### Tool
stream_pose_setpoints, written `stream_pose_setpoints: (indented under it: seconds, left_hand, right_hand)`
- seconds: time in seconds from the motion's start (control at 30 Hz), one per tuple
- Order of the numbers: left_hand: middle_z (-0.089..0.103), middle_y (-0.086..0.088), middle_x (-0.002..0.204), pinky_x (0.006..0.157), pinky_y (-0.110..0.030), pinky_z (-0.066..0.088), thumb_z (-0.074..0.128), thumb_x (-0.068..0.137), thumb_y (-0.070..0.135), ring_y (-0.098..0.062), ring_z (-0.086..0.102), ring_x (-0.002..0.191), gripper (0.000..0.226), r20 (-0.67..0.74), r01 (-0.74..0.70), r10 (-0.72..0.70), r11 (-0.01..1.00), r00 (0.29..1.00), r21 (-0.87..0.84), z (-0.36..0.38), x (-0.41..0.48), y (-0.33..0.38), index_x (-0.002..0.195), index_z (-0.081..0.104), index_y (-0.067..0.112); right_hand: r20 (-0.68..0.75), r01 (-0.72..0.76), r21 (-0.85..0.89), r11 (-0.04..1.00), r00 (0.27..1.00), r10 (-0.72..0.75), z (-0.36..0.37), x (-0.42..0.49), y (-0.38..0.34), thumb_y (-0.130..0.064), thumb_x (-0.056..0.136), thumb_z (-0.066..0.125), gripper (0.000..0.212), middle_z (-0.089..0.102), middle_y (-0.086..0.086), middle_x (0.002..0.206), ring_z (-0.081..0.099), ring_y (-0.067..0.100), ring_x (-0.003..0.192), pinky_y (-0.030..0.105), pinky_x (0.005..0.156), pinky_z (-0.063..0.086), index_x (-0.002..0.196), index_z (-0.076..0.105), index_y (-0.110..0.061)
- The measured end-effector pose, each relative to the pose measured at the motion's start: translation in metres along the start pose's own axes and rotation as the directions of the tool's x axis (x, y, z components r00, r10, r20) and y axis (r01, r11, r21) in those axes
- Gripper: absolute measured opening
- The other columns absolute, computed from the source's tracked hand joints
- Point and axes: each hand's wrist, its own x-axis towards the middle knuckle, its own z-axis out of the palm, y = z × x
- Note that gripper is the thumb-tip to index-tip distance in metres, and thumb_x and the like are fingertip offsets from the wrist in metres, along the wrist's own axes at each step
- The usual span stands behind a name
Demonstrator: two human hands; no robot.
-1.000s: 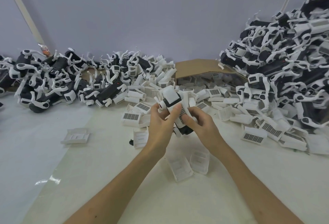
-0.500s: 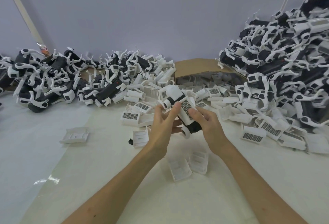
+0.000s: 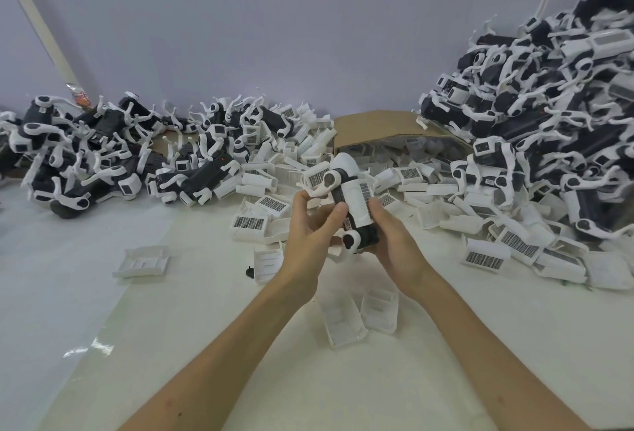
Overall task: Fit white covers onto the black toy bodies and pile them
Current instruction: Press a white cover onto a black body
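Observation:
Both my hands hold one black toy body upright above the table, with a white cover sitting on its upper side. My left hand grips its left side, thumb against the black edge and fingertips on a white leg. My right hand cups it from the right and below, fingers curled round the cover. Loose white covers lie heaped just behind my hands. A tall pile of toy bodies rises at the right, and a lower pile of toy bodies spreads at the left.
An open cardboard box lies on its side at the back centre, spilling covers. Two upturned covers lie under my wrists, another upturned cover sits alone at the left. A wall closes off the back.
The toy has turned from lying across my hands to standing more upright, its grilled cover now facing right. My left thumb has shifted onto its side.

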Motion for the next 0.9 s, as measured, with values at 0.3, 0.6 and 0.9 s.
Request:
stream_pose_setpoints:
  seconds: [0.3, 0.6, 0.9]
  left_hand:
    - [0.070, 0.005, 0.091, 0.088, -0.042, 0.058, 0.075, 0.087, 0.024, -0.018, 0.073, 0.084, 0.026, 0.020, -0.061, 0.059, 0.994, 0.998, 0.089, 0.002, -0.001, -0.003, 0.093, 0.050, 0.025]
    - [0.075, -0.001, 0.088, 0.057, -0.020, 0.052, 0.064, 0.098, 0.013, -0.013, 0.068, 0.066, 0.009, -0.095, 0.049, -0.052, 0.998, 0.994, -0.035, -0.003, 0.004, -0.004, 0.100, 0.057, 0.017]
    - [0.074, 0.003, 0.091, 0.084, -0.037, 0.055, 0.076, 0.088, 0.009, -0.015, 0.071, 0.082, 0.017, -0.083, -0.005, 0.007, 1.000, 0.997, 0.028, -0.003, 0.004, -0.002, 0.092, 0.062, 0.017]
  right_hand:
    - [-0.080, 0.223, -0.115, 0.968, 0.969, -0.233, -0.008, -0.001, -0.008, -0.030, 0.086, 0.075, 0.027, 0.074, -0.001, 0.103, 0.070, 0.017, 0.098, 0.031, 0.083, 0.057, 0.111, 0.067, -0.027]
    - [-0.043, 0.191, -0.063, 0.980, 0.980, -0.194, -0.021, -0.003, -0.013, -0.032, 0.088, 0.062, 0.038, 0.071, 0.021, 0.113, 0.069, 0.030, 0.106, 0.043, 0.091, 0.058, 0.119, 0.069, -0.011]
    - [-0.121, 0.199, -0.066, 0.978, 0.971, -0.206, -0.011, -0.001, -0.007, -0.033, 0.081, 0.070, 0.033, 0.068, 0.024, 0.086, 0.062, 0.027, 0.079, 0.039, 0.077, 0.055, 0.105, 0.057, -0.013]
